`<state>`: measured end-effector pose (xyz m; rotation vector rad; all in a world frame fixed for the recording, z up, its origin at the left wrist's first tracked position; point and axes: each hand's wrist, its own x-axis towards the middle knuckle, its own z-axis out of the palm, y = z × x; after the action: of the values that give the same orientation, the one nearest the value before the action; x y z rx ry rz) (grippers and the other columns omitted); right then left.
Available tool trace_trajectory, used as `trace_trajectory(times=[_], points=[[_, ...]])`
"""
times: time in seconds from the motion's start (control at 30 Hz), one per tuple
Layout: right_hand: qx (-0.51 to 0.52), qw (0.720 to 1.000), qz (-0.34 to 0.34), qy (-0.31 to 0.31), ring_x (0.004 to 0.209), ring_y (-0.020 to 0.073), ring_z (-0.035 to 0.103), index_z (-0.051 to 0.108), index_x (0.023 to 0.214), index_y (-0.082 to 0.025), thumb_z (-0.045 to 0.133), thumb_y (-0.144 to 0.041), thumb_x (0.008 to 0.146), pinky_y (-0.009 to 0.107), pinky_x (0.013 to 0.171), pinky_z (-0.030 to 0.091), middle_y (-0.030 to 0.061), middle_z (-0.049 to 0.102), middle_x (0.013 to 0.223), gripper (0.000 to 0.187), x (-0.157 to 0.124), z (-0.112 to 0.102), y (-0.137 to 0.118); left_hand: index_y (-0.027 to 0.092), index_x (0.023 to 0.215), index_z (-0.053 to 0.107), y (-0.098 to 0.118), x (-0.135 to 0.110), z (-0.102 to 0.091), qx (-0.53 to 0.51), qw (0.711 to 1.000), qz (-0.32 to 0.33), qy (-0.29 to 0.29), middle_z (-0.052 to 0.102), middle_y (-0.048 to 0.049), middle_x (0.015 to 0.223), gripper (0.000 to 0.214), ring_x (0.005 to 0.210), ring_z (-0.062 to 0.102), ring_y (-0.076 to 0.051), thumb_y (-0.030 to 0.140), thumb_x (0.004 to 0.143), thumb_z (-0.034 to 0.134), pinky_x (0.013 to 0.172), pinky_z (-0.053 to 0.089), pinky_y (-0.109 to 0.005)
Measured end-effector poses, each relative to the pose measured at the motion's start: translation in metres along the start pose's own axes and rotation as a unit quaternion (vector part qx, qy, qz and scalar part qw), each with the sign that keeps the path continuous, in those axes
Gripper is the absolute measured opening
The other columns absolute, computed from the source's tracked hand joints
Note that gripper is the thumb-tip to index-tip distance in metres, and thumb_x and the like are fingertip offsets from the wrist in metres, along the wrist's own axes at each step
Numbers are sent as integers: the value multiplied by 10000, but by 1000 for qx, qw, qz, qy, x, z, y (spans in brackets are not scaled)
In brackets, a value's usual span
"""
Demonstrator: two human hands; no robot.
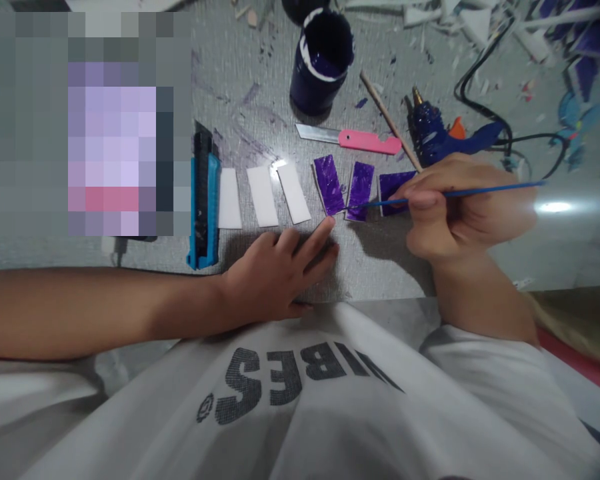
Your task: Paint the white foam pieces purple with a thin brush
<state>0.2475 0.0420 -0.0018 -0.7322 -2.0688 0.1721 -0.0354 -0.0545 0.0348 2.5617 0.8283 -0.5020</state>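
My right hand pinches a thin blue paintbrush, its tip low at the bottom edge of a purple-painted strip. My left hand lies on the table with fingers spread, the index fingertip touching or very near that strip's lower end. Beside it are a second purple strip and a third purple piece, partly hidden by my right hand. Left of these, white strips lie in a row. A jar of dark purple paint stands open beyond them.
A pink-handled knife lies behind the strips with its blade out. Near it are a wooden stick and a blue glue gun with a black cord. A blue box cutter lies left; white scraps litter the back. A blurred block covers the upper left.
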Motion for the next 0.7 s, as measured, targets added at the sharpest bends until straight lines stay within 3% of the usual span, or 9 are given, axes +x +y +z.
trace_trajectory(times=[0.1, 0.23, 0.33, 0.47, 0.6, 0.7], points=[[10, 999, -29, 26, 650, 151, 726, 815, 1028, -281, 810, -439, 1185, 357, 617, 482, -58, 792, 795, 223, -3, -1, 4, 317, 2014, 369, 0, 0, 1, -19, 1000, -3, 11, 196, -207, 2121, 1065, 1389, 710, -455, 692, 1127, 822, 862, 589, -475], [15, 1000, 12, -5, 724, 194, 748, 855, 1106, -305, 799, -393, 1191, 401, 693, 500, -31, 801, 837, 134, -4, -5, -2, 320, 2012, 376, 0, -1, -1, -32, 999, -8, 3, 191, -206, 2122, 1054, 1401, 710, -460, 680, 1131, 828, 884, 602, -478], [0, 1000, 22, -13, 729, 207, 767, 845, 1073, -302, 738, -407, 1223, 409, 696, 518, -24, 803, 834, 212, 0, -7, -6, 337, 2014, 365, -1, 0, -3, -34, 999, -9, -9, 173, -201, 2126, 1058, 1403, 708, -452, 695, 1133, 828, 892, 600, -465], [5, 998, -38, 44, 602, 149, 733, 790, 961, -266, 765, -431, 1209, 346, 580, 483, -54, 769, 739, 299, 6, -1, -6, 346, 2014, 355, -1, 0, -3, -24, 1000, -8, -17, 150, -197, 2130, 1054, 1402, 702, -442, 739, 1143, 800, 899, 592, -460], [27, 998, 13, 55, 628, 182, 801, 758, 910, -274, 736, -435, 1214, 355, 579, 539, -39, 804, 744, 344, 6, 7, -4, 324, 2019, 342, 0, -1, -2, -7, 1000, -5, -11, 165, -212, 2125, 1045, 1396, 702, -449, 712, 1155, 782, 891, 590, -477], [42, 997, -28, 57, 551, 143, 742, 757, 898, -280, 771, -430, 1173, 332, 513, 473, -57, 796, 704, 313, 3, 10, -2, 315, 2010, 376, 1, -1, 0, -18, 1000, -5, 1, 196, -204, 2122, 1032, 1393, 698, -455, 670, 1138, 799, 879, 586, -487]])
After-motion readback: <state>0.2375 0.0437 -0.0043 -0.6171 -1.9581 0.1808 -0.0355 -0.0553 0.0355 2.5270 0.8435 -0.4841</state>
